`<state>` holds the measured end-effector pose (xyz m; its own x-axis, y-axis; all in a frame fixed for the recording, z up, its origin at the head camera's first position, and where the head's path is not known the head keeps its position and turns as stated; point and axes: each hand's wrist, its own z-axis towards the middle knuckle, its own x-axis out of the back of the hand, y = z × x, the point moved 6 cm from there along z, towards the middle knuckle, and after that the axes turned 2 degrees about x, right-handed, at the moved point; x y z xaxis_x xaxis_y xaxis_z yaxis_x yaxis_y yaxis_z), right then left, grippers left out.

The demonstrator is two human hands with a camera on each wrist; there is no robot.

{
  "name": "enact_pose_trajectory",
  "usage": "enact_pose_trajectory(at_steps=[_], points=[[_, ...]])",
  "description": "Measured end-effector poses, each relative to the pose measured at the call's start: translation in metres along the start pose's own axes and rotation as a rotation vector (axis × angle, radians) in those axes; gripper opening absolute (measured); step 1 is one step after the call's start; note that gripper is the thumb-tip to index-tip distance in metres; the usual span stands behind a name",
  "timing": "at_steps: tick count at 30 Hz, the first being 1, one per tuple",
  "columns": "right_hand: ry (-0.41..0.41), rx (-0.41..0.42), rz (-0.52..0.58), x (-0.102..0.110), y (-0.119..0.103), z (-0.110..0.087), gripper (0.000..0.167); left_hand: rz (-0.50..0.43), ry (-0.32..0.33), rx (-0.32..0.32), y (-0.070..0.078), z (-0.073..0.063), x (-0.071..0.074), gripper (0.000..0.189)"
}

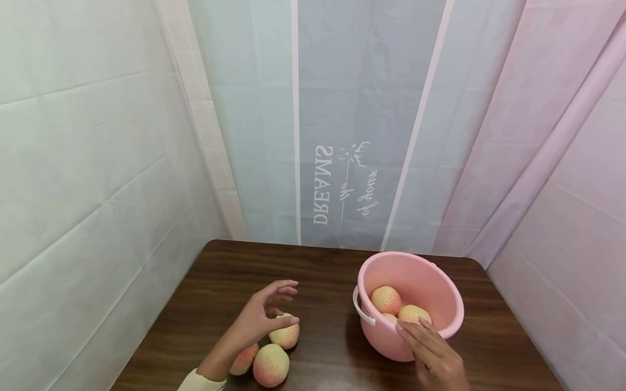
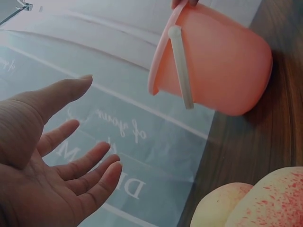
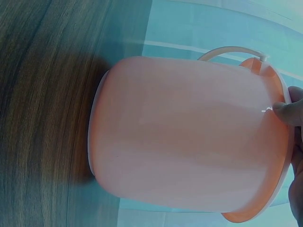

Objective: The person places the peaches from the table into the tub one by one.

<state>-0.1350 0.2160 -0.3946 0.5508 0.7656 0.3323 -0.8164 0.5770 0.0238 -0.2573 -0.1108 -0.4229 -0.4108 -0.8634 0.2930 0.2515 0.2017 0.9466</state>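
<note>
If the right hand (image 1: 437,355), gripping the rim of the bucket (image 1: 383,342), leaned hard, it could tip and spill the peaches inside (image 1: 386,300); the left hand (image 1: 251,320), fingers spread and empty, might knock the loose peaches (image 1: 271,366) off the table (image 1: 323,293). The head view shows the bucket's contents; the right wrist view, only its outside, with the thumb (image 3: 286,112) plain.

Head view bright, evenly lit; wrist views dimmer; soft shadow beside bucket (image 3: 184,135).
</note>
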Motion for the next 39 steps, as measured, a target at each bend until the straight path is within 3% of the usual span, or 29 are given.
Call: enact_pose_trajectory(at_steps=[13, 34, 39], points=[[0.004, 0.001, 0.008, 0.003, -0.004, 0.011, 0.029, -0.011, 0.060, -0.020, -0.007, -0.012, 0.010, 0.062], [-0.040, -0.070, -0.024, 0.001, 0.000, 0.001, 0.034, -0.071, 0.150, 0.079, -0.034, -0.035, 0.026, 0.061], [-0.039, -0.071, -0.027, 0.000, 0.001, 0.001, 0.035, -0.076, 0.166, 0.064, -0.039, -0.039, 0.028, 0.060]])
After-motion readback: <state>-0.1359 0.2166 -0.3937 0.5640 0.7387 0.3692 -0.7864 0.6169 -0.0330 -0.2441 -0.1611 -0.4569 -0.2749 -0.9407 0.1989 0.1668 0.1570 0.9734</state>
